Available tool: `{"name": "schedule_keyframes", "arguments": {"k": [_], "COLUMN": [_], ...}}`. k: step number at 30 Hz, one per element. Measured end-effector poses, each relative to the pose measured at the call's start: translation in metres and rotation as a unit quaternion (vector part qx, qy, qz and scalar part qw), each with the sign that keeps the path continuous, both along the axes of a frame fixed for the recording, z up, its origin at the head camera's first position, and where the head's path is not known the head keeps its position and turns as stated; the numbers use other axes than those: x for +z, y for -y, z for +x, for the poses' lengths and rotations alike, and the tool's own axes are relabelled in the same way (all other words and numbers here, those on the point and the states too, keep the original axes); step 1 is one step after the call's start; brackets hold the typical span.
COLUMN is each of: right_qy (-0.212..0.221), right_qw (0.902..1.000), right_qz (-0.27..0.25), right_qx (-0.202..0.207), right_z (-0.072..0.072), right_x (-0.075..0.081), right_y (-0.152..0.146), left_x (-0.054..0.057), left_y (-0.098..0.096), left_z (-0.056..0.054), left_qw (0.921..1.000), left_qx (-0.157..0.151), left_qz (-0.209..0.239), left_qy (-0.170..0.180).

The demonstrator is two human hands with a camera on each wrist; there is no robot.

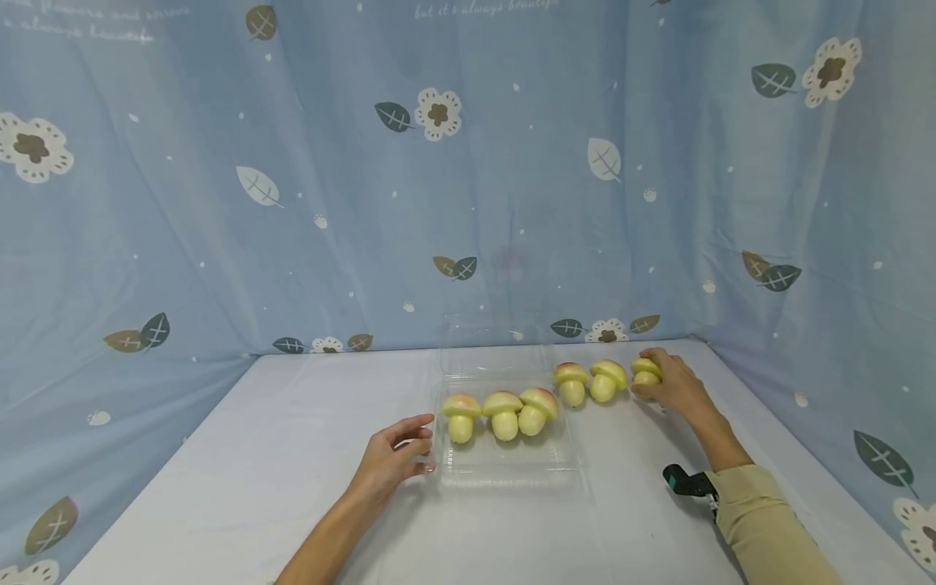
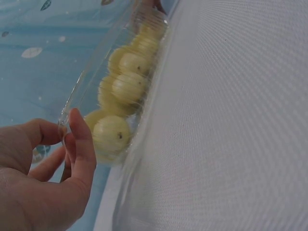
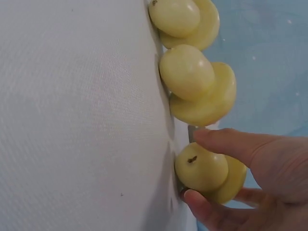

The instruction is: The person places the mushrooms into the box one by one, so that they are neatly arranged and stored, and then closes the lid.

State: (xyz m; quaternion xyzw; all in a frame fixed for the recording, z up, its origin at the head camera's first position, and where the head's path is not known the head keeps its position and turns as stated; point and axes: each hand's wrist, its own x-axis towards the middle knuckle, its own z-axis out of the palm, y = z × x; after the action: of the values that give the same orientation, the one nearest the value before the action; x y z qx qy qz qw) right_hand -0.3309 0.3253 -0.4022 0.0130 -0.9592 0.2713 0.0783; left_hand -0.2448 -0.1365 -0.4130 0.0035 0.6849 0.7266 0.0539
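A clear plastic box lies with its lid folded back, holding three yellow-green artificial mushrooms with rounded caps. At its left side is my left hand, the fingers relaxed and apart, fingertips at the rim. In the left wrist view, the fingers overlap the box's edge. Right of the box, my right hand holds another mushroom between thumb and fingers, its cap partly hidden by the hand. Beside it lie two more mushrooms in a row.
A white-covered table bears everything. Blue patterned curtain hangs behind and along both sides. A black device is strapped at the right wrist, near the beige sleeve.
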Motion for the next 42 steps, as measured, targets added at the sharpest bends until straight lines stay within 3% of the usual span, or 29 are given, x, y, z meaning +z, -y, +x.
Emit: {"name": "schedule_keyframes", "arguments": {"k": [10, 24, 42], "right_qy": [0.031, 0.047, 0.032], "right_qw": [0.9995, 0.9985, 0.9986], "right_qz": [-0.002, 0.007, 0.008], "right_qx": [-0.006, 0.028, 0.042], "right_z": [0.0026, 0.0030, 0.0014], "right_x": [0.0047, 0.0082, 0.0038], "right_y": [0.0009, -0.0068, -0.0085], "left_x": [0.0007, 0.0017, -0.0003], "left_y": [0.0004, 0.0007, 0.0008], "left_z": [-0.0004, -0.0004, -0.0002], "left_qw": [1.0000, 1.0000, 1.0000], "left_qx": [-0.002, -0.004, -0.003], "left_qz": [-0.001, -0.001, -0.006], "left_qy": [0.001, 0.004, 0.002]}}
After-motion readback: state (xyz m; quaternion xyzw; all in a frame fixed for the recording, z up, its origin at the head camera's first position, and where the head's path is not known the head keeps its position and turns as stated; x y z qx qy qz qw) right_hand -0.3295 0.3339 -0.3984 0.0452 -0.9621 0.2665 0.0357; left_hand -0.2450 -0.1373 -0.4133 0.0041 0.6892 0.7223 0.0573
